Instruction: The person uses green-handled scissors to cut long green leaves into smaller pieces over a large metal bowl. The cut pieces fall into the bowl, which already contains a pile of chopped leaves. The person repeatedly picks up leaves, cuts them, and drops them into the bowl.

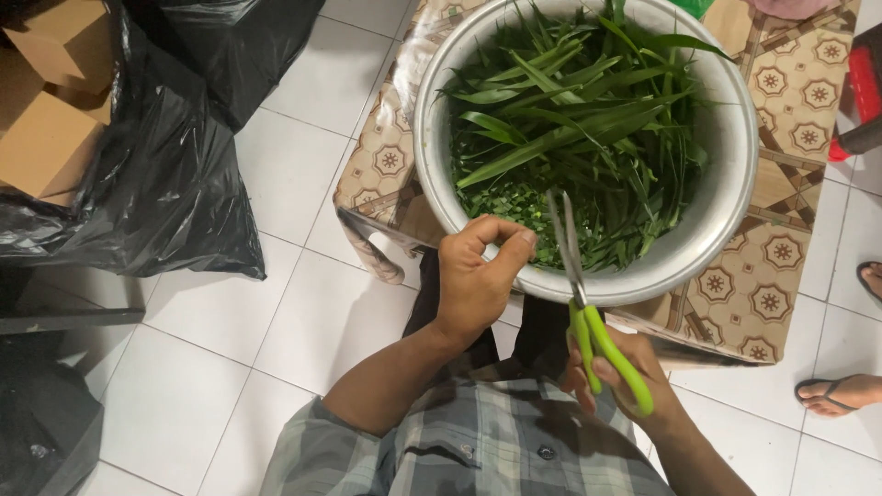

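Green-handled scissors (pixel 588 312) are sitting gripped in the right hand (pixel 625 377), blades nearly closed over the metal basin's (pixel 726 211) near rim. The left hand (pixel 478 276) is pinching thumb to fingers there; what it is pinching I cannot tell. Snipping well means keeping fingertips clear of the blades. Long pandan-like leaves (pixel 579 119) and chopped bits (pixel 501 197) are filling the basin.

One large metal bowl (pixel 730 174) is seen, filled with long green leaves too many to be counted. One pair of green-handled scissors (pixel 593 317) is shown. Two hands are counted: one left hand (pixel 478 276), one right hand (pixel 625 377). Two cardboard boxes (pixel 46 138) are visible among black plastic bags (pixel 175 184). One sandalled foot (pixel 841 393) is seen.
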